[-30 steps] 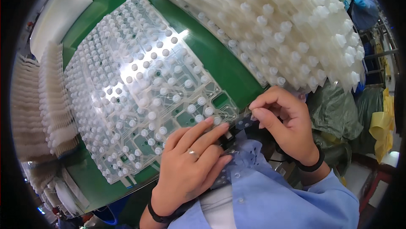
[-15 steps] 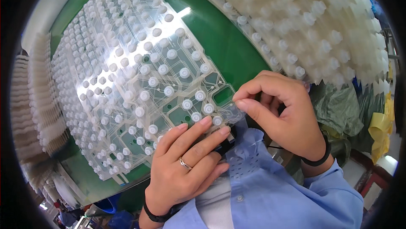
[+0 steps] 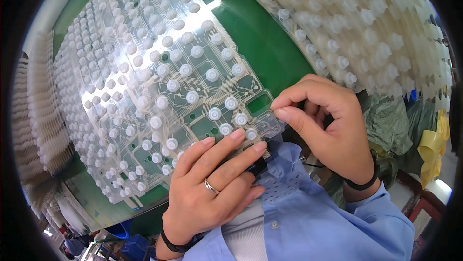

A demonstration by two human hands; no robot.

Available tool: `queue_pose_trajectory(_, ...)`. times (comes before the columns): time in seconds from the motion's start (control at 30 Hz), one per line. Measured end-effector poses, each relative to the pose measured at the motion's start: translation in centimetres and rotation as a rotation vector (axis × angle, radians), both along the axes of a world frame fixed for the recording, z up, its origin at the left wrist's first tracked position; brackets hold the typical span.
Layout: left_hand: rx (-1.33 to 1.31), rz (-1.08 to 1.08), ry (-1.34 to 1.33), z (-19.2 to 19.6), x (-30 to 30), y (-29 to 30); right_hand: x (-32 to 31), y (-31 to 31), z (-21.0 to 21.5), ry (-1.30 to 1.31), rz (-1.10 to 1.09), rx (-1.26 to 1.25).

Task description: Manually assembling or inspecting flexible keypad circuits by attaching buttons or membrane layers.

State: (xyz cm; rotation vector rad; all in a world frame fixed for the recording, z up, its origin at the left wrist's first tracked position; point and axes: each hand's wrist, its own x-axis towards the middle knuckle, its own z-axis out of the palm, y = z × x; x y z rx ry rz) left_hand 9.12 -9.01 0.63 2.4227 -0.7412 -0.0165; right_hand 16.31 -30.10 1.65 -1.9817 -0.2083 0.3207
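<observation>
- Clear circuit sheet [image 3: 217,89] lies on the green tabletop [image 3: 277,58], near edge toward the body, white domes [image 3: 212,75] up
- Left hand [image 3: 210,186]: fingers loosely spread, tips on the sheet's near edge, no grasp visible
- Right hand [image 3: 330,126]: thumb and index narrowed to a pinch at the sheet's near right corner; can't tell if film is between the tips
- I'd press with the left fingertips close to that pinch, so the corner can't skate or lift
- Press on flat film, not domes; they look soft and would probably dent
- Pinch only the very edge, move low and slow; thin film likely creases, and the printed traces [image 3: 223,89] may not forgive that
- Mind the right knuckles: sheet stack [image 3: 357,39] sits just beyond, its domes could snag
</observation>
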Motion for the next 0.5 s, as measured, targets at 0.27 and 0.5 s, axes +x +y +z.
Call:
queue_pose_trajectory(0.27,-0.001,-0.010,0.011,0.13,0.08,0.08,-0.02,-0.08,-0.17,-0.022,0.004,-0.026)
queue_pose_trajectory(0.5,0.103,-0.005,0.014,0.45,0.12,-0.52,-0.13,-0.10,-0.32,-0.035,0.017,-0.007)
